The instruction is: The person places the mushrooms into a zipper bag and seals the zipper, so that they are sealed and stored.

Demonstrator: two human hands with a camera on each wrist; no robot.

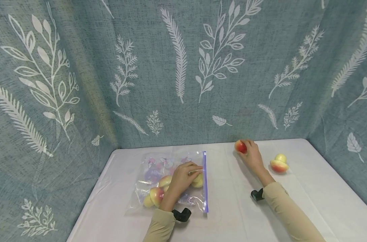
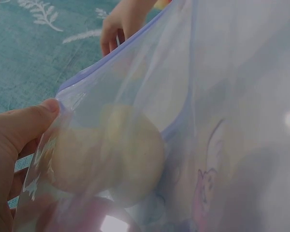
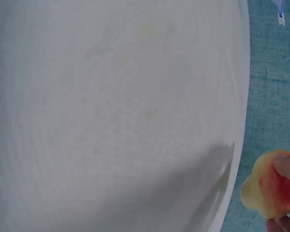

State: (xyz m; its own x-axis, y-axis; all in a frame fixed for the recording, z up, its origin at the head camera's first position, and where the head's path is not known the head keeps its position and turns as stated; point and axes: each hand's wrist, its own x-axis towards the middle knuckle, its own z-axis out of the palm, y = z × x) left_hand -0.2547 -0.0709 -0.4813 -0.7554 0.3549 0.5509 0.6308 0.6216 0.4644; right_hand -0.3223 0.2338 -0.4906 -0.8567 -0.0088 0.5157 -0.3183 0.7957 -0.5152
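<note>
A clear zip bag [image 1: 147, 188] with a purple zip edge lies on the table, holding several yellow-and-red mushrooms [image 1: 156, 196]. My left hand [image 1: 181, 178] is over it, pinching the plastic near the zip edge; in the left wrist view the thumb [image 2: 49, 105] presses on the bag's lip, which is raised. Through the film a pale mushroom [image 2: 135, 154] shows, blurred. Near the table's back edge, my right hand [image 1: 253, 158] grips a red-and-yellow mushroom [image 1: 240, 146], its pale stem pointing away from the fingers in the right wrist view. Another mushroom [image 1: 279, 164] stands to the right of this hand.
The white-covered table [image 1: 228, 208] ends at a blue-green curtain [image 1: 186, 124] with white leaf prints, which hangs behind it and at both sides. Black wrist mounts [image 1: 182, 215] stick out beside both sleeves, low over the table.
</note>
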